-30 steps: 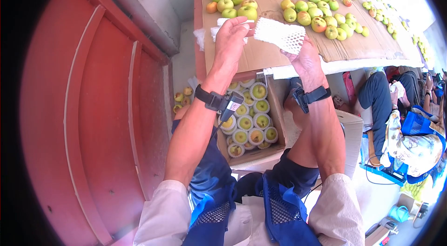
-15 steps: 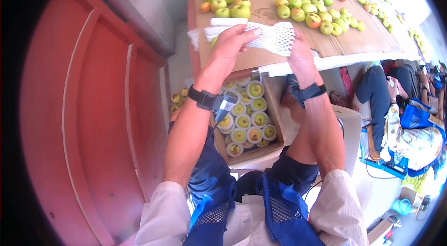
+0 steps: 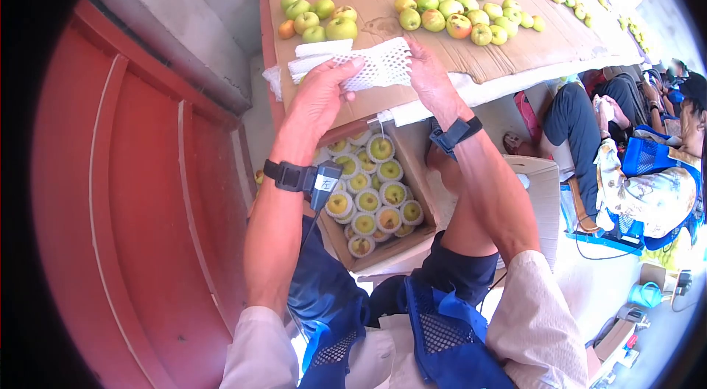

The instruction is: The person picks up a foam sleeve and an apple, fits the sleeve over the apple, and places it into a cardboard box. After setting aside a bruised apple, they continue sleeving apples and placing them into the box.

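A white foam fruit net (image 3: pixel 377 66) is stretched between my two hands above the near edge of the cardboard-covered table (image 3: pixel 390 98). My left hand (image 3: pixel 322 93) is closed, its thumb pressing on the net's left end. The net's right end is gripped by my right hand (image 3: pixel 433 81), whose fingertips are partly hidden. Beside my left hand lie more flattened foam nets (image 3: pixel 315 48) on the table. Just behind them sits a small group of green-yellow apples (image 3: pixel 341 27). Below my hands, a cardboard box (image 3: pixel 414 185) holds apples in foam nets (image 3: pixel 392 193).
A larger group of loose apples (image 3: pixel 481 34) spreads over the table's far side. Close on my left stands a red door-like panel (image 3: pixel 158 190). An open cardboard box (image 3: pixel 536 190) is by my right knee. Further right, another person (image 3: pixel 641 186) sits near the table.
My view has shifted, so the table and box appear further left. Both hands still hold the foam net; its right part looks narrower and less flared than before.
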Tool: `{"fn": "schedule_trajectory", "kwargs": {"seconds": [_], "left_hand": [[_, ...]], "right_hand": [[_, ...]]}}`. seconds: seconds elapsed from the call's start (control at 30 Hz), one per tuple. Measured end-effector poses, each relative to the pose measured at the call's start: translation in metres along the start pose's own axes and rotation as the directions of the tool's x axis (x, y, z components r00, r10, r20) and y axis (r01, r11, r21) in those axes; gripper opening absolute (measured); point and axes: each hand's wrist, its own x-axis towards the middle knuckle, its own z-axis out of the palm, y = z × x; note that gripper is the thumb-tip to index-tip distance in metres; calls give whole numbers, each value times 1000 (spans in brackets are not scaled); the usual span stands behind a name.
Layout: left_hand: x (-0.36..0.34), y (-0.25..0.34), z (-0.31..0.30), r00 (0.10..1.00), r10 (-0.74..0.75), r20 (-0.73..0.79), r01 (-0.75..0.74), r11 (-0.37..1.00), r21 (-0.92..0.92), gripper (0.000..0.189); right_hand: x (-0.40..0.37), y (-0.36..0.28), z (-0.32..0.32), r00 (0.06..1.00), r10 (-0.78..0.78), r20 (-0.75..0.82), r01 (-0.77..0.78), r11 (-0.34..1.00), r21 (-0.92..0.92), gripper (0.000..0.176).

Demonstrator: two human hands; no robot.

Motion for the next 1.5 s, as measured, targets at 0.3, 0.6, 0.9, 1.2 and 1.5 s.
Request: {"fn": "schedule_trajectory", "kwargs": {"seconds": [0.3, 0.6, 0.9, 1.2, 1.5], "left_hand": [[-5, 14, -11, 963, 158, -219, -170, 985, -37, 21], [-11, 25, -14, 940, 206, -272, -246, 962, -123, 22], [-18, 31, -22, 952, 208, -226, -235, 967, -100, 29], [-19, 29, -16, 952, 204, -228, -233, 966, -109, 30], [-20, 30, -19, 952, 228, -204, -253, 961, -109, 28]], "right_hand": [[20, 12, -42, 981, 178, -83, -195, 927, -320, 36], [79, 57, -134, 887, -232, -400, -161, 657, -736, 36], [63, 0, -148, 718, -521, -462, -368, 279, -887, 45], [94, 1, -150, 896, -309, -318, -327, 26, -945, 62], [83, -3, -147, 919, -266, -290, -285, 59, -957, 70]]}}
